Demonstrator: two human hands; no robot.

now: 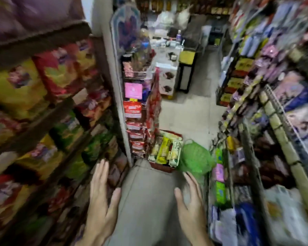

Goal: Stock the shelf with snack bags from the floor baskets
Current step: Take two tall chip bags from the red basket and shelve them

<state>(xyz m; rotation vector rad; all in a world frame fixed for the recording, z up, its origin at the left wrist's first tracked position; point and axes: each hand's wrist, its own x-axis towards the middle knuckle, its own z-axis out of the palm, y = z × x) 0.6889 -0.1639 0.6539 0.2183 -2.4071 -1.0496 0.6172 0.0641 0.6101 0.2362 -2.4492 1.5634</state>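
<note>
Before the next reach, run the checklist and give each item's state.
1. Left hand free: ok, open, holding nothing.
2. Right hand free: ok, open, holding nothing.
3. Red basket stocked: ok, snack packs inside.
4. Floor to the basket: ok, nothing in the way.
5. Green plastic bag off the basket: cannot tell, it sits right against it.
6. Gap on the left shelf: cannot tell, blurred.

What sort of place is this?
Probably a small grocery shop aisle: dark wooden shelves of yellow and red snack bags, a red floor basket of packets, a cluttered white counter beyond.
</note>
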